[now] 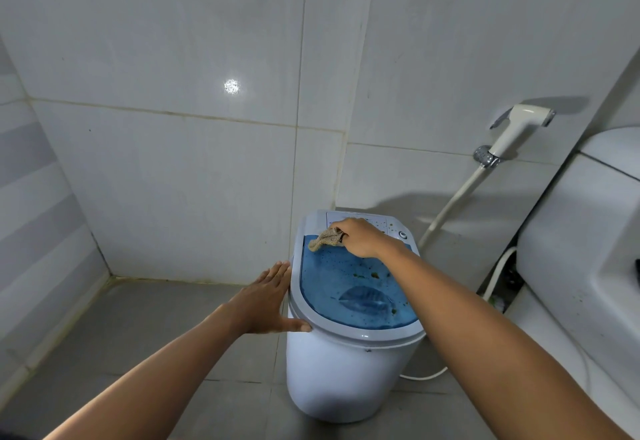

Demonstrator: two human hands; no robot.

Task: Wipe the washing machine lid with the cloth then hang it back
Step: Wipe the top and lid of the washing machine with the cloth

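A small white washing machine [332, 377] stands on the grey floor in the corner. Its translucent blue lid [346, 287] has brownish-green specks and blotches across it. My right hand [360, 237] is shut on a crumpled beige cloth [323, 239] and presses it onto the far left part of the lid, near the grey control panel [391, 226]. My left hand [268, 301] lies flat with fingers spread against the left rim of the machine, thumb on the front edge.
White tiled walls close in behind and to the left. A white hand sprayer [516, 129] hangs on the wall to the right, its hose [453, 200] running down behind the machine. A white toilet tank [581, 238] stands at the right. Grey floor tiles [156, 315] lie to the left.
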